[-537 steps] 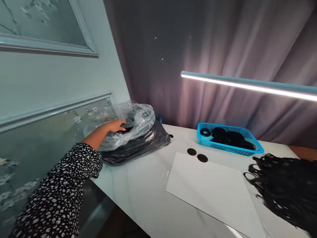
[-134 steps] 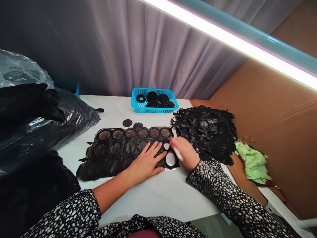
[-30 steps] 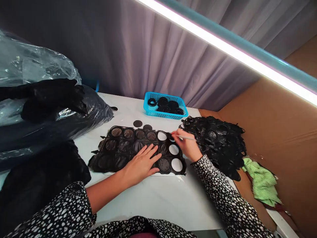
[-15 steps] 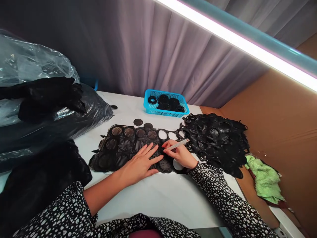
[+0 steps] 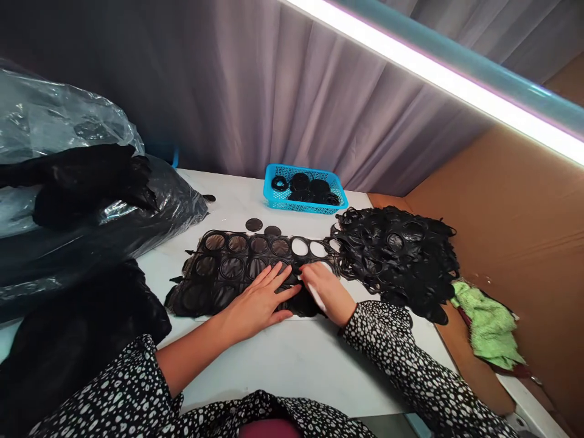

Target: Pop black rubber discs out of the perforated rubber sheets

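Observation:
A black rubber-like sheet (image 5: 214,297) moulded with rows of rings lies flat on the white table. My left hand (image 5: 262,297) rests on it palm down, fingers stretched and spread, fingertips over the middle ring row. Just to its right, my right hand (image 5: 329,294) is closed around a slim white pen-like tool (image 5: 316,297), which is smeared by motion. The tool's tip, if it touches the sheet, is hidden by the fingers. Along the sheet's upper right, some ring holes (image 5: 300,247) show white table through them. Two loose black discs (image 5: 254,225) lie behind the sheet.
A blue perforated basket (image 5: 306,207) holding black rings and discs stands at the back. On the right is a heap of black ring-holed scraps (image 5: 396,261), then a green cloth (image 5: 488,325). Large plastic bags (image 5: 168,201) and black material (image 5: 86,328) fill the left side.
My right hand has turned, so the tool, which pointed up to the right, now slants down toward the front edge. My left hand keeps its place on the sheet.

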Demonstrator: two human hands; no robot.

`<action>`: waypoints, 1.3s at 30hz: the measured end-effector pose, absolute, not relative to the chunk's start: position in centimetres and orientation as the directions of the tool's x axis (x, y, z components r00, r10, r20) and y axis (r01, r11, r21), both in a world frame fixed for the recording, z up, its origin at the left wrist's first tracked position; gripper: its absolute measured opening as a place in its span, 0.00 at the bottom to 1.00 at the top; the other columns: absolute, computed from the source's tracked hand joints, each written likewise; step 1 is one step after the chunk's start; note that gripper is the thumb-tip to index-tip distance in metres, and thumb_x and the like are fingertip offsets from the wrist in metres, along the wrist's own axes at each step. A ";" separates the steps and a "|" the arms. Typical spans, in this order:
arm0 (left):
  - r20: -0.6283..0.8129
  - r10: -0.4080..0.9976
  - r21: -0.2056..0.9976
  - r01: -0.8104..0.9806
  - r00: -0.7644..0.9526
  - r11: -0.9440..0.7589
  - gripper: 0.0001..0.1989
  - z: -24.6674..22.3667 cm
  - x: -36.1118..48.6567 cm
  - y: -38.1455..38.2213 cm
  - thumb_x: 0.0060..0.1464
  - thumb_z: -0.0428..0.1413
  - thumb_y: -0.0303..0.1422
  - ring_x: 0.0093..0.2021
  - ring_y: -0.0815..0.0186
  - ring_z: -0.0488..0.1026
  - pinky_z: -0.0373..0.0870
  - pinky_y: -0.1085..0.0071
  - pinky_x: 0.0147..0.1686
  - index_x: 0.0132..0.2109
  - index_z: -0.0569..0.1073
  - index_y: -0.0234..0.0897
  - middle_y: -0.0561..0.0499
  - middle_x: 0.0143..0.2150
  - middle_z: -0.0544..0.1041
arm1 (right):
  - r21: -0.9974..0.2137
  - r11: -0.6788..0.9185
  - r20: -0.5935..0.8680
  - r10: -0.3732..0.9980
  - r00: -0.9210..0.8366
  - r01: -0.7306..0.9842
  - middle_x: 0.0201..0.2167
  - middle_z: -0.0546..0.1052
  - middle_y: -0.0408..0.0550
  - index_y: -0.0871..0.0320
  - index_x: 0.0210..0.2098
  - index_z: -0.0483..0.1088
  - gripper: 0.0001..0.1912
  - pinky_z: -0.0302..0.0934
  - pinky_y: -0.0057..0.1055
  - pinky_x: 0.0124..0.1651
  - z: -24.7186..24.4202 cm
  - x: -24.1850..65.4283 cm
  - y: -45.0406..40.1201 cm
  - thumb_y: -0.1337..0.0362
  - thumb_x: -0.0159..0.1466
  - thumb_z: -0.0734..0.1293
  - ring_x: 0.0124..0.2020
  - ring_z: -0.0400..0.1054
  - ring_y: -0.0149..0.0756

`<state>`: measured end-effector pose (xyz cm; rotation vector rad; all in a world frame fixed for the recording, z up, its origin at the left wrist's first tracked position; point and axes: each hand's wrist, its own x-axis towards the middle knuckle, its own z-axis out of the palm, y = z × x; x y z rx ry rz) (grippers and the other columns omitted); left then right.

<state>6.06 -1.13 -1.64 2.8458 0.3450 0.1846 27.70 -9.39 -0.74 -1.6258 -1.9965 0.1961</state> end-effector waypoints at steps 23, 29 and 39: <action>0.082 0.104 0.321 0.072 0.991 -0.944 0.27 -0.4 3.8 -3.6 0.63 0.56 0.41 0.72 0.50 0.45 0.47 0.51 0.67 0.66 0.61 0.51 0.47 0.73 0.47 | -0.844 0.066 0.103 0.994 0.040 0.533 0.40 0.73 0.48 0.56 0.26 0.61 0.12 0.60 0.36 0.47 0.5 25.7 -14.6 0.64 0.66 0.64 0.43 0.67 0.38; 0.095 0.111 0.328 0.074 0.989 -0.942 0.27 -0.6 3.7 -3.7 0.63 0.56 0.41 0.72 0.51 0.45 0.46 0.51 0.67 0.66 0.61 0.51 0.47 0.73 0.47 | -0.834 0.073 0.101 0.995 0.021 0.547 0.41 0.72 0.48 0.56 0.27 0.61 0.12 0.60 0.36 0.47 0.5 25.8 -14.5 0.65 0.66 0.64 0.43 0.67 0.37; 0.113 0.147 0.371 0.095 0.983 -0.924 0.26 -0.2 3.6 -4.0 0.63 0.56 0.38 0.72 0.49 0.42 0.48 0.51 0.67 0.66 0.61 0.51 0.48 0.74 0.36 | -0.546 0.233 0.269 0.958 -0.095 0.804 0.47 0.72 0.56 0.55 0.40 0.67 0.08 0.63 0.46 0.50 -0.9 24.0 -15.4 0.70 0.69 0.57 0.47 0.64 0.45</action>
